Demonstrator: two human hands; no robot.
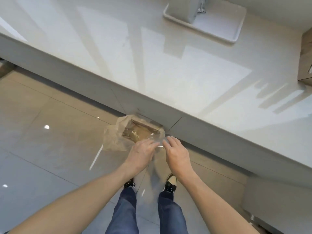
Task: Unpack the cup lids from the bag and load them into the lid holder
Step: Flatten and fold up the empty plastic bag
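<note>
both the left hand [141,153] and right hand [176,153] pinch a clear plastic bag [157,144] over a lined bin [135,133] on the floor, likely to discard wrapping; lids cannot be made out.

No writing, label or number can be read anywhere. Nothing printed shows on any surface in view.

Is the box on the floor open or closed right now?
Open. The cardboard box shows its brown inside through the top, with a clear plastic liner folded back over its rim; both hands work clear plastic at its near edge.
</note>
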